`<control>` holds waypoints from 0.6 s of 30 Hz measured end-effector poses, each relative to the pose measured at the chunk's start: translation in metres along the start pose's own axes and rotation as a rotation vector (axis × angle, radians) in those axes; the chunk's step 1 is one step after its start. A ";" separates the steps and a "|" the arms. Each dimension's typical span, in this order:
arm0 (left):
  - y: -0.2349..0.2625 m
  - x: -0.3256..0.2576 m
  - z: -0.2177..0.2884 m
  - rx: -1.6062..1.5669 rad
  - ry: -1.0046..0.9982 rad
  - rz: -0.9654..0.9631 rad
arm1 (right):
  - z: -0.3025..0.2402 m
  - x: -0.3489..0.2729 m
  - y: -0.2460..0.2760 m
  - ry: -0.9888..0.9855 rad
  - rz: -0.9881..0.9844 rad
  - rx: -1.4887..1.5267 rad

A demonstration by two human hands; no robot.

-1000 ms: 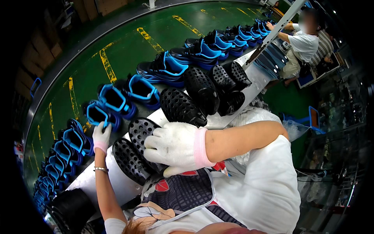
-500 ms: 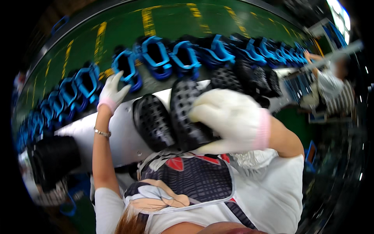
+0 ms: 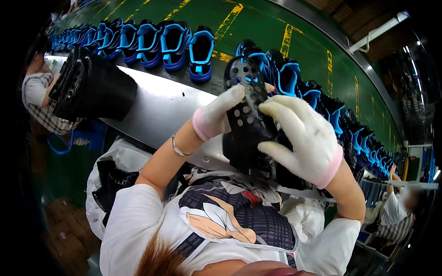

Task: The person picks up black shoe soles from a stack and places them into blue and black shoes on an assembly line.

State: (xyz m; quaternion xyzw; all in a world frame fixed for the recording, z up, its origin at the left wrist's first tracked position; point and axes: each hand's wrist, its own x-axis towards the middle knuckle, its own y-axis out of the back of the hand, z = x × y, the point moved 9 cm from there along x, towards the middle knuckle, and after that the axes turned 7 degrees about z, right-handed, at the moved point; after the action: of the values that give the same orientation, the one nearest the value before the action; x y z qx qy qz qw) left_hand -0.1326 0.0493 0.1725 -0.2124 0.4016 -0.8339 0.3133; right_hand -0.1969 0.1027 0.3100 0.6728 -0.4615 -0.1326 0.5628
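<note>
My left hand [image 3: 219, 110], in a white knit glove with a pink cuff, is closed on a black, shoe-shaped piece with round holes [image 3: 244, 120], its thumb lying on the upper face. Light and blue show through some of the holes. My right hand [image 3: 301, 131], gloved alike, is at the piece's right edge with thumb and fingers spread apart. Its fingertips seem to touch the piece. More black material lies beneath that hand, partly hidden. Just beyond are black shoes with bright blue collars [image 3: 201, 53].
A long row of black-and-blue shoes [image 3: 173, 46] stands along the green belt [image 3: 258, 23]. A bundle of black perforated pieces [image 3: 99, 85] sits on the metal ledge [image 3: 154, 94] at left. Co-workers sit at the far left [image 3: 39, 89] and right [image 3: 391, 207].
My view has swung, shifting the scene. My left hand, earlier open near a shoe, now holds the black perforated piece. My right hand, earlier over the black pieces, is now at its right edge.
</note>
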 end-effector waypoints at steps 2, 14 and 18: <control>0.026 -0.002 0.003 0.077 -0.038 0.161 | 0.026 0.003 -0.021 -0.212 -0.104 0.013; 0.071 0.024 -0.004 -0.066 -0.149 0.285 | 0.078 0.027 -0.056 -0.389 -0.238 -0.394; 0.077 0.038 -0.020 -0.159 0.077 0.213 | 0.109 0.033 -0.062 -0.537 -0.304 -0.233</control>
State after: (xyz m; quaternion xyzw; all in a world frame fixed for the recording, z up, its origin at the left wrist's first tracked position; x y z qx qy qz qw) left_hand -0.1443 -0.0034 0.1027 -0.1609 0.4985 -0.7689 0.3665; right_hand -0.2257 0.0048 0.2309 0.6060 -0.4695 -0.4397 0.4680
